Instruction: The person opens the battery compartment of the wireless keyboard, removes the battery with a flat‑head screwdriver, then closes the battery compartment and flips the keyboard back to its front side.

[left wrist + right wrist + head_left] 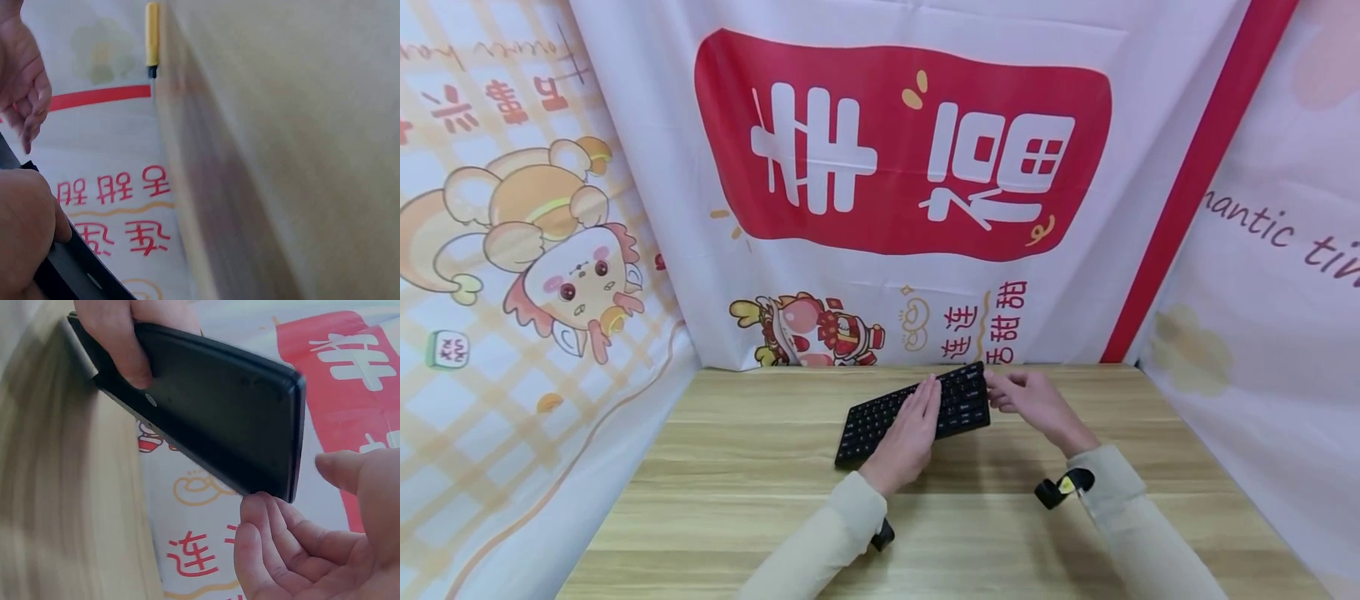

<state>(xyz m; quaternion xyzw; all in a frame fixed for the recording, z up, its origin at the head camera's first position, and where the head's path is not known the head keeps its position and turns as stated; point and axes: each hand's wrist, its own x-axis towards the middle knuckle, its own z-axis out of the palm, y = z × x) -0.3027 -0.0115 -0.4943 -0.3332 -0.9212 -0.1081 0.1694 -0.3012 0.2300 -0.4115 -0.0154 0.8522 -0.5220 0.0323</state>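
A black keyboard (pixel 964 402) is tilted over the back of the table in the head view, its keys facing the camera. My left hand (pixel 912 433) grips it near the middle, fingers flat across the keys. The right wrist view shows the left thumb (pixel 134 365) pressed against the smooth dark underside. At the keyboard's right end, my right hand (pixel 1026 398) has its fingers loosely bent. Its fingertips (pixel 253 506) meet a lower corner while its thumb stands apart from the edge.
The wooden table (pixel 737 500) ends at a white cloth backdrop (pixel 647 100) with a red printed panel. Patterned cloths hang on both sides. In the left wrist view, a yellow-handled screwdriver (pixel 152 37) lies along the table's edge by the cloth.
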